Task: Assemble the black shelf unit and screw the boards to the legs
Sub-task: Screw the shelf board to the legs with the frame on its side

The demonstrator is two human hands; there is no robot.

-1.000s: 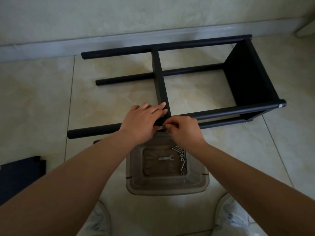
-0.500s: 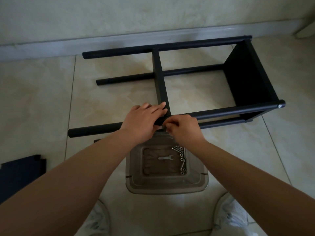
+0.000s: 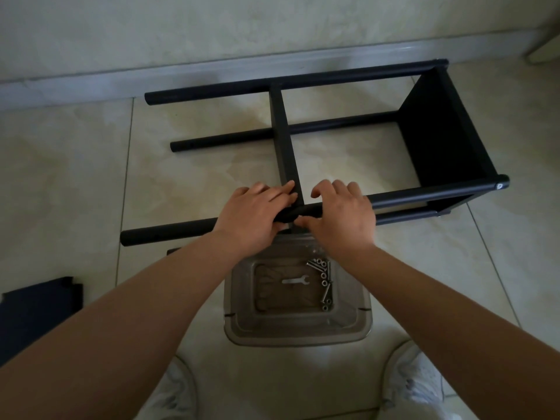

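Observation:
The black shelf unit lies on its side on the tiled floor, with an end board (image 3: 439,131) at the right and a narrow middle board (image 3: 285,140) crossing the legs. My left hand (image 3: 251,213) grips the near upper leg (image 3: 169,233) where the middle board meets it, fingers lying over the board's end. My right hand (image 3: 342,216) sits just right of that joint, fingers curled over the same leg and thumb beneath it. The joint itself is mostly hidden by both hands.
A clear plastic container (image 3: 239,322) stands on the floor right below my hands, holding several screws (image 3: 325,283) and a small flat wrench (image 3: 295,281). A loose black board (image 3: 33,310) lies at the left edge. My white shoes (image 3: 415,386) flank the container. The wall's skirting (image 3: 212,74) runs behind the shelf.
My right hand has left its pinch at the joint and spread its fingers over the leg, shifting slightly right. The left hand and the shelf have stayed put.

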